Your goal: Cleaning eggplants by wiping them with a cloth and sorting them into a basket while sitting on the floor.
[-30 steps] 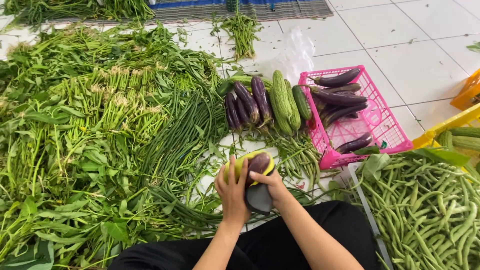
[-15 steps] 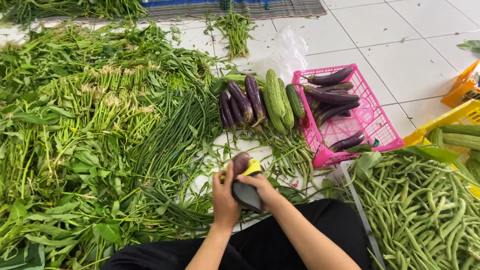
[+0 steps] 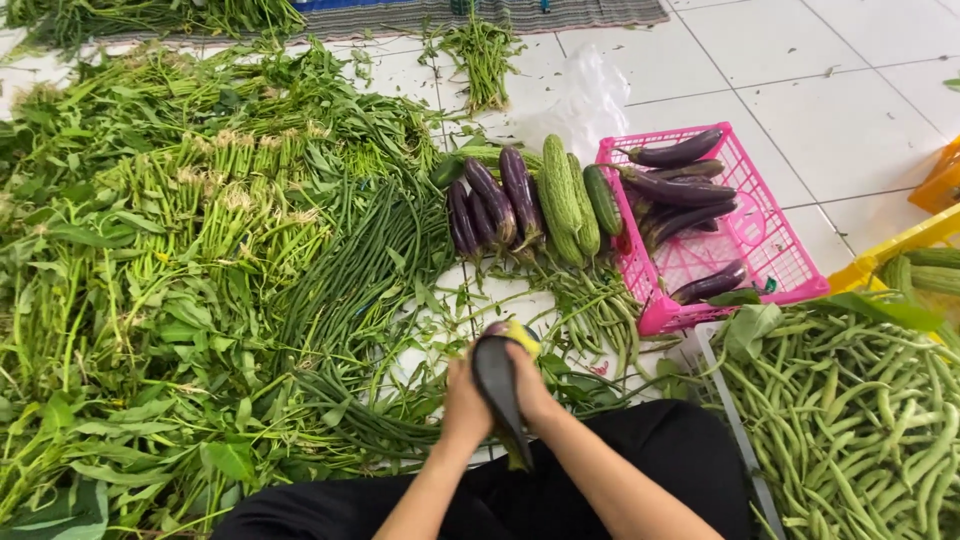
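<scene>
Near the bottom middle of the view, both hands are closing around one dark purple eggplant (image 3: pixel 497 385), holding it lengthwise away from the body: the left hand (image 3: pixel 466 403) is cupping its left flank and the right hand (image 3: pixel 531 388) is gripping its right flank. A yellow bit of cloth or sponge (image 3: pixel 522 333) is showing at the far end of the eggplant, under the right fingertips; which it is cannot be told. Judging from this, the eggplant is being wiped or rubbed over. To do that well, the left hand should be gripping firmly while the right is sweeping along the skin, and the fruit should be turning a little between strokes so that no side is missed. The glossy skin looks slippery, so squeezing hard would risk it shooting out.

Beyond the hands, a row of eggplants (image 3: pixel 492 204) is lying beside ridged bitter gourds (image 3: pixel 560 188) and a cucumber (image 3: pixel 602 199). Just right of them, a pink plastic basket (image 3: pixel 785 268) is holding more eggplants. Bundled long beans (image 3: pixel 375 265) and heaps of leafy greens (image 3: pixel 150 250) are covering the left side, and a pile of green beans (image 3: pixel 850 420) is filling the near right. Everything is lying on a white tiled floor (image 3: pixel 830 80), with a striped mat (image 3: pixel 560 14) at the far edge and yellow crates (image 3: pixel 900 245) at the right.
</scene>
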